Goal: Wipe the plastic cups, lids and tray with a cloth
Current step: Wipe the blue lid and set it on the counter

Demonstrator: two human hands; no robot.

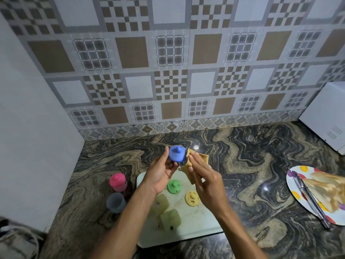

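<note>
My left hand (160, 171) holds a blue spouted lid (177, 153) up above the white tray (201, 232). My right hand (203, 178) presses a tan cloth (194, 165) against the lid's right side. On the tray lie a green lid (174, 186), a yellow lid (192, 198) and two pale yellow-green cups (168, 214) on their sides. Left of the tray stand a cup with a pink lid (118, 182) and a grey-blue cup (115, 202).
A patterned plate (296, 191) with metal tongs (309, 200) and flat bread sits at the right. A white appliance (324, 116) stands at the back right. A white wall panel borders the marbled counter (242, 156) on the left; a bag lies at the lower left corner.
</note>
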